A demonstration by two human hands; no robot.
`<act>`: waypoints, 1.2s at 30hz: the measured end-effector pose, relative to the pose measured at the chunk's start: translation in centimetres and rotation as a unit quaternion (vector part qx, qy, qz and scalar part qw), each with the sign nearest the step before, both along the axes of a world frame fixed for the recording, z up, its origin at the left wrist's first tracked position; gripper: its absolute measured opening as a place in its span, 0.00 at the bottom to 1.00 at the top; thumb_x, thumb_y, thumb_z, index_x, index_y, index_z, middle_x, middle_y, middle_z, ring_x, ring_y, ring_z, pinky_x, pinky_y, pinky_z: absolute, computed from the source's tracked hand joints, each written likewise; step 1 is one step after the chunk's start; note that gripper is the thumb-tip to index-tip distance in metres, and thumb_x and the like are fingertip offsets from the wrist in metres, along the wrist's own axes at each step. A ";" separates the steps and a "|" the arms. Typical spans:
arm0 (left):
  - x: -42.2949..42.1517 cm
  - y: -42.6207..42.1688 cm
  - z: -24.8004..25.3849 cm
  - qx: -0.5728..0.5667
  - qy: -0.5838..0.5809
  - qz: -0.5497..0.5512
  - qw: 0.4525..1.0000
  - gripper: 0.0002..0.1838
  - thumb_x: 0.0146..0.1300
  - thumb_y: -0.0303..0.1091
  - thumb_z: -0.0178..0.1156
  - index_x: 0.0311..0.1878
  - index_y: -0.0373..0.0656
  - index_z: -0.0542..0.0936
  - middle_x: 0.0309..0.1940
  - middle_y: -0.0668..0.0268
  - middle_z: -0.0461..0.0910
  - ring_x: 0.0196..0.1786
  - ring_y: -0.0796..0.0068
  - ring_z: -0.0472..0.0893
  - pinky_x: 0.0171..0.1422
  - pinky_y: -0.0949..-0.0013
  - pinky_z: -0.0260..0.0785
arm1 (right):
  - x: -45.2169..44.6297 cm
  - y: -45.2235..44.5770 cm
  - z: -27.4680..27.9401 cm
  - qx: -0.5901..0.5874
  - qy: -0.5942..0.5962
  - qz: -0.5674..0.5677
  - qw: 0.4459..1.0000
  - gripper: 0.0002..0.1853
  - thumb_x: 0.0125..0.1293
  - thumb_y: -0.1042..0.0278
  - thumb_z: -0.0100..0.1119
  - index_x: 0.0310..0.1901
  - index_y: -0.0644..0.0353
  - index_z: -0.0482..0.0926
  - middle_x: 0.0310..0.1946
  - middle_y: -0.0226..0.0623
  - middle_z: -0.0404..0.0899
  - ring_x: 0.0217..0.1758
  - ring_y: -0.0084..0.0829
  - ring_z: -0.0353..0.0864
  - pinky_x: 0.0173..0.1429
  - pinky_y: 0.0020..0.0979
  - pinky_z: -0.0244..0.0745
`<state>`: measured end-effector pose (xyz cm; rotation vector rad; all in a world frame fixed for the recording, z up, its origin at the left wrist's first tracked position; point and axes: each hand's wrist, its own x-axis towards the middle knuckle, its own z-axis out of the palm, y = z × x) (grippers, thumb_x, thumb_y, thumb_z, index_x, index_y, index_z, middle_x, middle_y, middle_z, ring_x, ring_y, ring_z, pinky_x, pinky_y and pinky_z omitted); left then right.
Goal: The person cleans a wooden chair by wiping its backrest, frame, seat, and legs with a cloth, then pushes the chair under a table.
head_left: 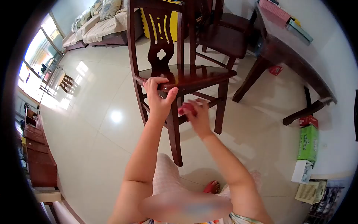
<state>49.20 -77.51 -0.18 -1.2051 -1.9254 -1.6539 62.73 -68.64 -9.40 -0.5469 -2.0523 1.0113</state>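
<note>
A dark red-brown wooden chair stands upright in front of me, with a slatted, cut-out backrest. My left hand grips the near corner of its seat, fingers over the top and thumb apart at the side. Below the seat edge, my right hand holds a crumpled red cloth beside the front leg and the rungs. Motion blurs this hand, and its fingers partly cover the cloth. I cannot tell whether the cloth touches the wood.
More dark chairs stand behind, beside a dark table at right. A green box and a white box sit along the right wall. A sofa and small stool are at far left, on glossy floor tiles.
</note>
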 end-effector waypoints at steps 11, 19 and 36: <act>-3.0 -0.6 1.0 0.013 0.007 0.069 0.998 0.08 0.65 0.28 0.50 0.42 0.39 0.78 0.40 0.65 0.75 0.45 0.71 0.71 0.54 0.69 0.62 | -2.2 -3.6 1.2 0.199 -0.022 0.133 0.971 0.17 0.56 0.75 0.58 0.49 0.59 0.79 0.49 0.33 0.77 0.49 0.38 0.72 0.53 0.39 0.68; -4.1 -2.5 1.3 0.069 -0.109 0.119 0.984 0.12 0.67 0.34 0.59 0.29 0.39 0.74 0.31 0.71 0.69 0.37 0.78 0.67 0.45 0.74 0.61 | -3.3 -2.0 -0.1 0.255 -0.111 0.104 0.955 0.20 0.58 0.75 0.53 0.53 0.52 0.79 0.50 0.31 0.77 0.48 0.37 0.73 0.52 0.41 0.70; -7.7 -6.4 -0.4 0.152 -0.208 0.036 0.966 0.11 0.62 0.28 0.63 0.26 0.41 0.71 0.29 0.74 0.66 0.34 0.81 0.64 0.42 0.76 0.58 | -3.0 14.3 -5.4 0.043 -0.148 -0.110 0.982 0.19 0.60 0.74 0.59 0.54 0.57 0.77 0.51 0.37 0.76 0.54 0.45 0.74 0.57 0.42 0.72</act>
